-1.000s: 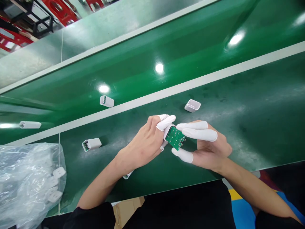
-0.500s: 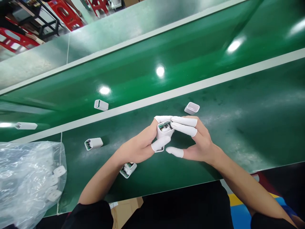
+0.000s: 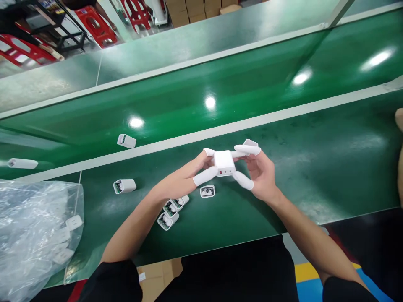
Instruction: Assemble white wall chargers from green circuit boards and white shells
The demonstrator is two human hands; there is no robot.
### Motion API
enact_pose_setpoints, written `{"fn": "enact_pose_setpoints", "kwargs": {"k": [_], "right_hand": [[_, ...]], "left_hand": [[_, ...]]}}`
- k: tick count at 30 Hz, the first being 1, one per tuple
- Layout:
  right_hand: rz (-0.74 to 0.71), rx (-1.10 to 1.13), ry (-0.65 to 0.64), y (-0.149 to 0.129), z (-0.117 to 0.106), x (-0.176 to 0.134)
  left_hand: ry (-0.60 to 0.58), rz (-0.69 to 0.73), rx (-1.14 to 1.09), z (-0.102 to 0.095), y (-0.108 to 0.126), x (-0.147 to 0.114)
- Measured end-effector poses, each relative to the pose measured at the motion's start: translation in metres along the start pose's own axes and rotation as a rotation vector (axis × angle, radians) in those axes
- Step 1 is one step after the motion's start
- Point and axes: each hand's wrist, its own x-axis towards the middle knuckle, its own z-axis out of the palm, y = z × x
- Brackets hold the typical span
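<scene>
A white multi-port charger [image 3: 224, 160] is held up between my hands, its face with a red port and two small ports turned toward me. My left hand [image 3: 181, 178] pinches its left side between thumb and fingers, and my right hand [image 3: 262, 172] grips its right side. White finger cots cover the fingertips. Below the charger, an open white charger part [image 3: 207, 191] with something inside lies on the green table. Several open charger housings [image 3: 170, 209] with green circuit boards are grouped beside my left forearm. Another white housing [image 3: 251, 143] is partly hidden behind my right fingers.
One open housing [image 3: 125, 186] lies on the table to the left. Two more, a housing [image 3: 126, 141] and a white case [image 3: 22, 163], are on the green belt. A clear plastic bag [image 3: 34, 235] of white parts covers the left. Someone's arm [image 3: 399, 159] shows at the right edge.
The charger has turned from showing its open end with the circuit board to showing its port face. My right thumb has come onto it. The view has shifted slightly.
</scene>
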Motion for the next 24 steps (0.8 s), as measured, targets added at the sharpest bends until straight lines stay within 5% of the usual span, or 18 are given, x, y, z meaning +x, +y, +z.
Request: {"fn": "enact_pose_setpoints", "kwargs": {"k": [6, 13, 20, 24], "right_hand": [[0.129, 0.148, 0.096, 0.003, 0.002, 0.005], [0.190, 0.192, 0.053, 0.002, 0.006, 0.002], [0.296, 0.206, -0.037, 0.003, 0.001, 0.003], [0.198, 0.164, -0.021, 0.004, 0.000, 0.004]], "left_hand": [[0.159, 0.064, -0.124, 0.002, -0.010, 0.008], [0.290, 0.014, -0.355, 0.008, -0.017, 0.014], [0.278, -0.071, -0.373, 0.005, -0.011, 0.013], [0.269, -0.071, -0.418, 0.006, -0.016, 0.016]]}}
